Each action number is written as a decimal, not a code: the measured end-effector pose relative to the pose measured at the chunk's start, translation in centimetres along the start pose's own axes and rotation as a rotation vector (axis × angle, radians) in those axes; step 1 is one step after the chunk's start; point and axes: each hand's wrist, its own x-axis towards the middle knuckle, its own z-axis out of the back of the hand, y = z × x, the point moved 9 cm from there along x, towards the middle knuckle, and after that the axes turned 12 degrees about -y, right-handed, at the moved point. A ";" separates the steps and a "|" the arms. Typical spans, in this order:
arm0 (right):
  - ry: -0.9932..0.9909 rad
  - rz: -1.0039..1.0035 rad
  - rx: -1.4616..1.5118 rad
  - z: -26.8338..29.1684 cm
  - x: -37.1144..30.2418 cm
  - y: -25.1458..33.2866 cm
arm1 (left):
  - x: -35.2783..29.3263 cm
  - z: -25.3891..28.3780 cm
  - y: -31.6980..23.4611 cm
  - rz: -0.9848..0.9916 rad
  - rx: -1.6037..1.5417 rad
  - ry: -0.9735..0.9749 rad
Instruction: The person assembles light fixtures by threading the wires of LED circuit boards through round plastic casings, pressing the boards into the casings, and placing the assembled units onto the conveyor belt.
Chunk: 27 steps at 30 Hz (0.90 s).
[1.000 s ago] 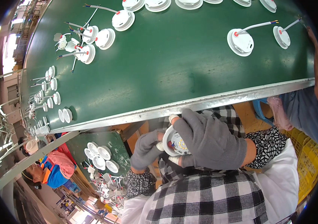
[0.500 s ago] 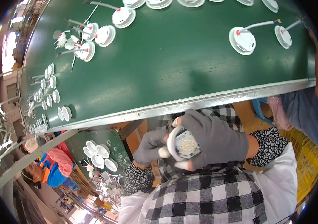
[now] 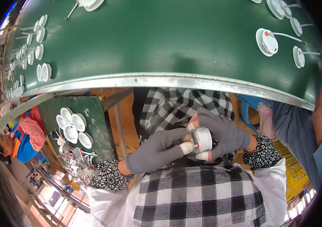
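Observation:
Above my lap, just below the metal table edge, I hold a round white LED downlight (image 3: 203, 139) in both hands. My right hand (image 3: 225, 130), in a grey glove with bare or taped fingertips, grips its rim from the right side. My left hand (image 3: 161, 145), gloved the same way, has its fingers pinched at the lamp's left side, by a small red cable fitting (image 3: 196, 145). The lamp's side wall and back face partly toward me. Whatever cable lies between my left fingertips is mostly hidden.
A green worktable (image 3: 149, 41) with a metal edge (image 3: 138, 80) spans the front. Finished-looking downlights (image 3: 267, 42) with cables lie at right and far left. White cups (image 3: 71, 133) and cabled parts sit on a lower left table. Other people are at left and right; a yellow crate (image 3: 294, 170) stands right.
The downlight has turned: its yellow-dotted LED board faced up before and now its side and red fitting show. My left fingers moved to that fitting. The view has shifted.

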 end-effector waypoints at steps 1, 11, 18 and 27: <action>-0.025 -0.020 0.050 -0.2 -0.5 -0.6 | -0.1 0.1 0.1 0.002 -0.018 -0.004; 0.017 -0.073 0.039 -2.4 -2.6 -3.1 | -0.1 -1.0 4.2 -0.016 0.052 0.090; 0.011 -0.085 0.099 -2.6 -3.0 -3.3 | -0.5 -1.5 3.9 0.045 -0.118 0.078; -0.210 -0.432 -0.019 -0.8 -0.6 -3.5 | -1.6 -1.3 -3.4 -0.809 1.166 -0.441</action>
